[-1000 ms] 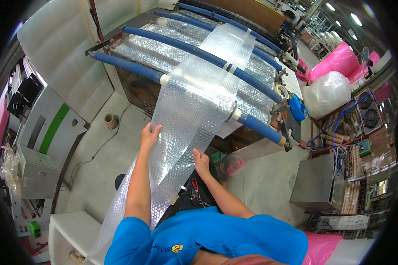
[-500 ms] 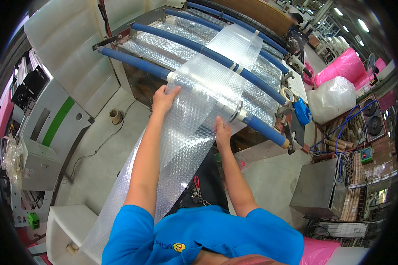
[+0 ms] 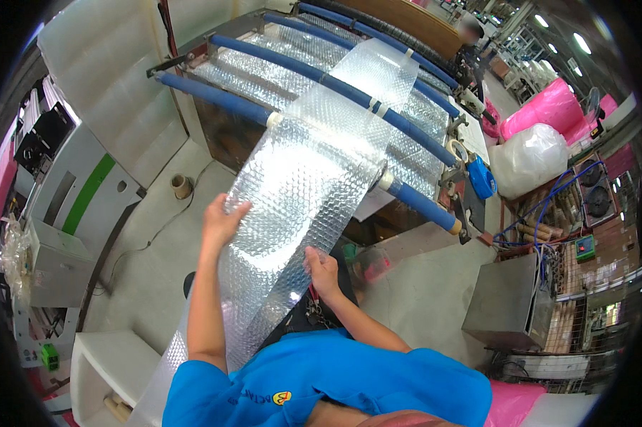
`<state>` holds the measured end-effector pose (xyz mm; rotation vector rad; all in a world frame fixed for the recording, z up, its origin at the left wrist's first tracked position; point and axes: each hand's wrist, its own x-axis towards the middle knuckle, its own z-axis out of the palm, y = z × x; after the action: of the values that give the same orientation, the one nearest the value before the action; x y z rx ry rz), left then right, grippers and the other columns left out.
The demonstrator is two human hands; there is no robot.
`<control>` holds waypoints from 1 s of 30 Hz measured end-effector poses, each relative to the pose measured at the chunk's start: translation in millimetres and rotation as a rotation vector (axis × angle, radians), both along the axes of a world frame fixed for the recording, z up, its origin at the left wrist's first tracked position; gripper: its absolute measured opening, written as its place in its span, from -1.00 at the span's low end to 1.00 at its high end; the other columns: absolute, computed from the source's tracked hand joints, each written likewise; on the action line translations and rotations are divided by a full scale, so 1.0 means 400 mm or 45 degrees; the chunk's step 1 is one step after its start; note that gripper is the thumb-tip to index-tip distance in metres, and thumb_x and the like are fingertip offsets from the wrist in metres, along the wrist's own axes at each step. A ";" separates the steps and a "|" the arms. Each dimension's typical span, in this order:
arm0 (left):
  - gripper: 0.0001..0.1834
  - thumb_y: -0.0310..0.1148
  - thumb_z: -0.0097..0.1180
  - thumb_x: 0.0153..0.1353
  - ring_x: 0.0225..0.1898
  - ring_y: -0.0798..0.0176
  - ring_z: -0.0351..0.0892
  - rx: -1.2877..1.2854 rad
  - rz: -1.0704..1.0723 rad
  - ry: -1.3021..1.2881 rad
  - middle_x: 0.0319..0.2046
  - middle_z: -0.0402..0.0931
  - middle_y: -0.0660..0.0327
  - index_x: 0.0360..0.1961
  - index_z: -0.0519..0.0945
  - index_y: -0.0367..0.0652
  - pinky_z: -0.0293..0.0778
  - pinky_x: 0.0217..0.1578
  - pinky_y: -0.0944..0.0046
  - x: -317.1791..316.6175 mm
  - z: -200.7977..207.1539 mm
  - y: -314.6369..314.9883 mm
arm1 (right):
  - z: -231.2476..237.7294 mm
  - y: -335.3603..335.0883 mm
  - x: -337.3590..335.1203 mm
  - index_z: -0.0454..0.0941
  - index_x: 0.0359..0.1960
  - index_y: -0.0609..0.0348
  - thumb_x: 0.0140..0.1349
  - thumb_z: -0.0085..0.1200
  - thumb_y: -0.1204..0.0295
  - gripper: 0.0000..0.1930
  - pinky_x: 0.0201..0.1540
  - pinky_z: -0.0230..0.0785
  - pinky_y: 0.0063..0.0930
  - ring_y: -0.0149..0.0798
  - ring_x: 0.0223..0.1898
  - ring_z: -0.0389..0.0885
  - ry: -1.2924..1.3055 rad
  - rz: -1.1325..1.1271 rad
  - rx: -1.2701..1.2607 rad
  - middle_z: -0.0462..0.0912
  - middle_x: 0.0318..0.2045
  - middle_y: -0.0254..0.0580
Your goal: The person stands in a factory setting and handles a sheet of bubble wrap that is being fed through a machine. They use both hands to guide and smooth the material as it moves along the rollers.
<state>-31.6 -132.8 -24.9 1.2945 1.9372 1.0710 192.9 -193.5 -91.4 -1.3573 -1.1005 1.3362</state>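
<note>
A long strip of clear bubble wrap (image 3: 292, 185) runs over the blue rollers (image 3: 235, 97) of a machine and slopes down toward my body, trailing off to the lower left. My left hand (image 3: 222, 219) grips its left edge, thumb on top and the fingers beneath it. On the opposite edge, lower down and nearer my body, my right hand (image 3: 322, 272) pinches the film. The sheet is stretched between both hands and the nearest roller, with bright glare on it. Its far part passes across silvery bubble film (image 3: 249, 71) on the machine bed.
A cardboard tube (image 3: 181, 187) stands on the floor at left, near a cable. A white box-shaped bin (image 3: 111, 370) is at lower left. To the right are a blue tape dispenser (image 3: 482, 178), pink rolls (image 3: 541, 112) and a metal cabinet (image 3: 509, 302). Another person (image 3: 470, 53) is far back.
Both hands have come down toward my body, away from the nearest roller, the left also shifting left. The bubble wrap has been drawn with them and now lies flatter and wider.
</note>
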 end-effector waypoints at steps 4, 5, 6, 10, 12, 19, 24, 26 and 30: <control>-0.63 -0.20 0.17 -0.07 -0.50 0.30 0.48 0.068 -0.069 -0.149 -0.53 0.53 0.09 -0.38 0.50 -0.32 0.35 -0.43 0.31 -0.032 0.095 -0.014 | 0.137 -0.056 -0.043 0.35 -0.72 0.12 0.18 -0.09 0.22 -0.64 -0.60 0.08 -0.64 -0.52 -0.68 0.23 0.347 -0.017 -0.034 0.36 -0.72 -0.39; -0.66 -0.21 0.16 -0.05 -0.53 0.32 0.46 0.072 -0.065 -0.145 -0.56 0.53 0.10 -0.40 0.51 -0.33 0.34 -0.46 0.31 -0.035 0.095 -0.010 | 0.144 -0.052 -0.047 0.34 -0.72 0.12 0.19 -0.09 0.22 -0.64 -0.60 0.07 -0.64 -0.52 -0.68 0.22 0.371 -0.016 -0.035 0.35 -0.72 -0.39; -0.62 -0.16 0.13 -0.04 -0.48 0.23 0.50 0.028 -0.072 -0.076 -0.53 0.53 0.08 -0.38 0.51 -0.31 0.35 -0.43 0.27 -0.040 0.056 -0.007 | 0.098 -0.050 -0.045 0.37 -0.69 0.14 0.19 -0.09 0.21 -0.65 -0.60 0.07 -0.65 -0.53 -0.67 0.23 0.299 -0.033 -0.013 0.36 -0.72 -0.39; -0.51 0.08 -0.07 0.03 -0.35 -0.02 0.49 -0.215 -0.015 0.106 -0.47 0.52 0.05 -0.28 0.50 -0.14 0.35 -0.34 0.12 -0.009 -0.129 0.048 | -0.045 0.023 0.000 0.39 -0.64 0.18 0.19 -0.11 0.19 -0.65 -0.59 0.09 -0.68 -0.57 -0.64 0.26 -0.092 -0.044 0.145 0.34 -0.72 -0.43; -0.49 0.12 -0.09 0.02 -0.36 -0.03 0.49 -0.128 0.012 0.187 -0.48 0.52 0.05 -0.27 0.49 -0.12 0.35 -0.35 0.11 0.026 -0.161 0.068 | -0.110 0.067 0.025 0.39 -0.64 0.18 0.19 -0.11 0.18 -0.64 -0.58 0.09 -0.69 -0.58 -0.64 0.26 -0.232 -0.071 0.172 0.34 -0.72 -0.45; -0.54 0.05 0.10 -0.06 -0.57 0.14 0.44 0.226 -0.019 -0.052 -0.62 0.48 0.13 -0.40 0.47 -0.18 0.32 -0.51 0.22 0.035 -0.231 0.091 | -0.144 0.096 0.030 0.39 -0.64 0.18 0.17 -0.07 0.22 -0.67 -0.62 0.07 -0.70 -0.59 -0.67 0.24 -0.322 -0.156 0.217 0.33 -0.74 -0.47; -0.55 -0.03 0.22 -0.14 -0.64 0.31 0.35 0.193 -0.022 -0.147 -0.68 0.44 0.19 -0.48 0.46 -0.23 0.28 -0.56 0.30 0.028 -0.242 0.081 | -0.131 0.084 0.019 0.40 -0.65 0.18 0.16 -0.06 0.21 -0.66 -0.62 0.07 -0.69 -0.60 -0.67 0.24 -0.276 -0.174 0.193 0.32 -0.75 -0.48; -0.55 -0.03 0.23 -0.14 -0.64 0.30 0.36 0.234 -0.018 -0.109 -0.68 0.44 0.18 -0.49 0.45 -0.24 0.28 -0.57 0.31 0.034 -0.222 0.075 | -0.137 0.082 0.024 0.41 -0.66 0.19 0.16 -0.06 0.20 -0.65 -0.62 0.07 -0.69 -0.60 -0.67 0.24 -0.360 -0.183 0.230 0.32 -0.75 -0.48; -0.55 -0.02 0.21 -0.13 -0.63 0.25 0.36 0.208 -0.008 -0.112 -0.66 0.44 0.16 -0.47 0.44 -0.23 0.29 -0.55 0.27 0.039 -0.233 0.074 | -0.129 0.082 0.024 0.42 -0.66 0.21 0.16 -0.06 0.19 -0.64 -0.62 0.08 -0.66 -0.58 -0.67 0.25 -0.322 -0.179 0.232 0.32 -0.76 -0.46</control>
<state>-16.0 -103.4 -118.3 1.3150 1.8110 1.2837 202.3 -160.5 -142.9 -1.4649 -1.2373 0.9570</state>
